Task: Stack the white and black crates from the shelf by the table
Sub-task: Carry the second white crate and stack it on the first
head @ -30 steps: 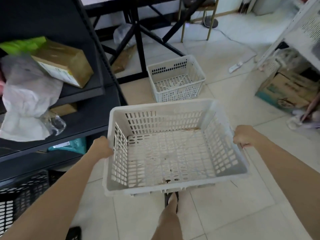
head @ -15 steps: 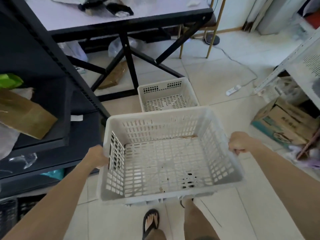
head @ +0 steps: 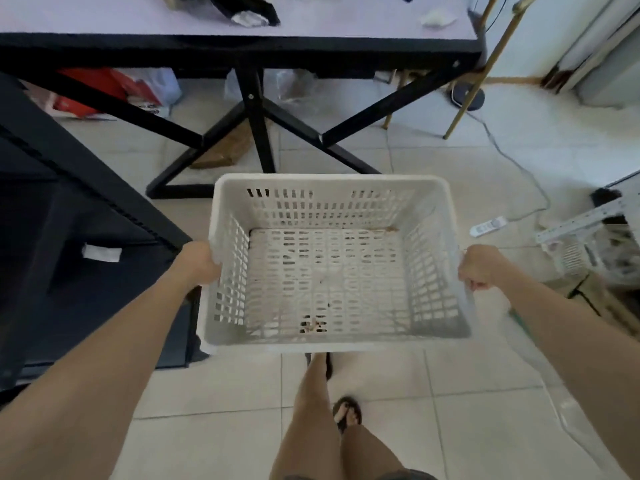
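Both hands clamped on a white crate, one per side: left hand wrapped over the left rim, right hand fisted on the right rim. Crate carried level in the air above the floor, open top up, nothing in it but a few dark specks near the front of its slotted base.

Floor: pale square tiles, thin grey grout lines. Person's legs below the crate; one foot in a dark sandal.

Ahead, just past the crate's far rim: table with a light top, black edge and black crossed legs. Small clutter on the top, blurred. Beneath it, a red-and-white bag, clear plastic bags, a brown flat piece on the tiles.

Left: black shelf, its corner post just beside the left hand; a white tag on one deck.

Right: white power strip on the floor, grey cord running back toward a round dark base; gold-coloured poles by the table's corner. Far right, a white frame with clutter, too blurred to sort.
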